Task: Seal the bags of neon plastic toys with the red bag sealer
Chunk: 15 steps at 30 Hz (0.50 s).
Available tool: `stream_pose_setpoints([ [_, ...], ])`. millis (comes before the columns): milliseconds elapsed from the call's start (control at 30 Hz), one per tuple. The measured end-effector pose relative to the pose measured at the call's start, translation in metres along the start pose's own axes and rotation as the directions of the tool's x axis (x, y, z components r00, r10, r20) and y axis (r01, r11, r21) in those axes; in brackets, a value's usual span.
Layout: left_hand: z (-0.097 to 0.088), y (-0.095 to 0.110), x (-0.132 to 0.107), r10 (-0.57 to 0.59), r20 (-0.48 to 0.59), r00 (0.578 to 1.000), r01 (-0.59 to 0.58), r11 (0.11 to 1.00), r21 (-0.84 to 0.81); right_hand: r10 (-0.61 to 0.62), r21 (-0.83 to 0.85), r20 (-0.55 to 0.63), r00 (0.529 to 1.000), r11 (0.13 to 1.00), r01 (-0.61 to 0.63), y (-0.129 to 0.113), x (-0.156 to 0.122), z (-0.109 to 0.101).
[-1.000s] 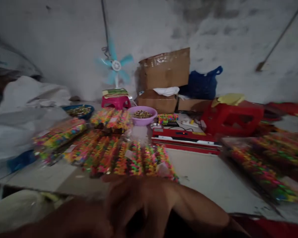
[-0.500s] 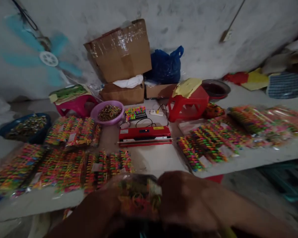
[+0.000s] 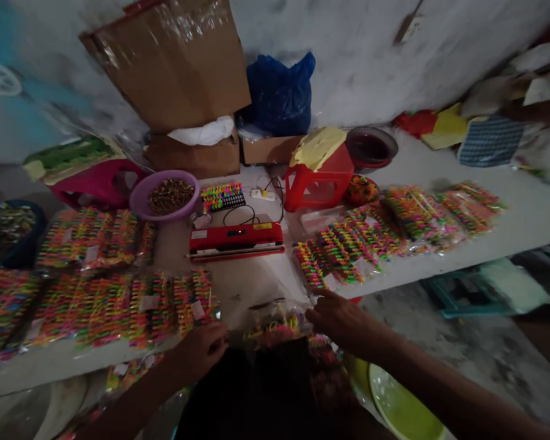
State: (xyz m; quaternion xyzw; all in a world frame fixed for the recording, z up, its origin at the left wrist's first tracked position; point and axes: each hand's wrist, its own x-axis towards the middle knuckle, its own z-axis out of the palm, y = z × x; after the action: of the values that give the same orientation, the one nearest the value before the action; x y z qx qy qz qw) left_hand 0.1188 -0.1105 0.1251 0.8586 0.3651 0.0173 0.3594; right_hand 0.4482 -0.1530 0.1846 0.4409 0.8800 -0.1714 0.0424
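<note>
A clear plastic bag of small colourful pieces lies at the table's front edge, close to my lap. My right hand grips its right side, with the fingers closed on the plastic. My left hand is off to the left of this bag, apart from it, its fingers loosely curled and nothing visible in them. Just beyond my left hand are filled clear packs of colourful pieces with white labels. Behind the bag sits a red heat sealer with a small lit display.
More filled packs lie to the right. At the back are a purple basin of brass-coloured pieces, a red stool, cardboard boxes and a blue bag. A yellow-green tub stands below, right.
My hands were together around the bag close to the camera; now they are apart and lower. The left hand has let go of the bag. The view has shifted right.
</note>
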Motion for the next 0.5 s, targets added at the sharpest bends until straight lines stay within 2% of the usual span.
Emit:
stream_pose_setpoints([
  [133, 0.008, -0.005, 0.015, -0.038, -0.133, 0.99, 0.025, 0.995, -0.1, 0.182, 0.05, 0.091, 0.979, 0.981, -0.187, 0.002, 0.007, 0.025],
  [233, 0.007, -0.017, 0.027, -0.181, -0.183, 0.966, 0.138, 0.964, -0.226, 0.277, 0.097, 0.19, 0.942, 0.949, -0.299, 0.006, 0.024, 0.034],
  [333, -0.001, -0.045, 0.043, -0.371, -0.122, 0.921, 0.29, 0.858, -0.424, 0.331, 0.27, 0.09, 0.939, 0.9, -0.343, 0.024, 0.048, 0.035],
  [400, -0.005, -0.074, 0.056, -0.442, -0.033, 0.897, 0.349, 0.75, -0.562, 0.361, 0.519, 0.064, 0.93, 0.784, -0.34, 0.041, 0.066, 0.039],
  [500, -0.003, -0.121, 0.081, -0.405, 0.115, 0.907, 0.358, 0.596, -0.719, 0.443, 0.831, 0.133, 0.887, 0.438, -0.343, 0.064, 0.094, 0.053],
])
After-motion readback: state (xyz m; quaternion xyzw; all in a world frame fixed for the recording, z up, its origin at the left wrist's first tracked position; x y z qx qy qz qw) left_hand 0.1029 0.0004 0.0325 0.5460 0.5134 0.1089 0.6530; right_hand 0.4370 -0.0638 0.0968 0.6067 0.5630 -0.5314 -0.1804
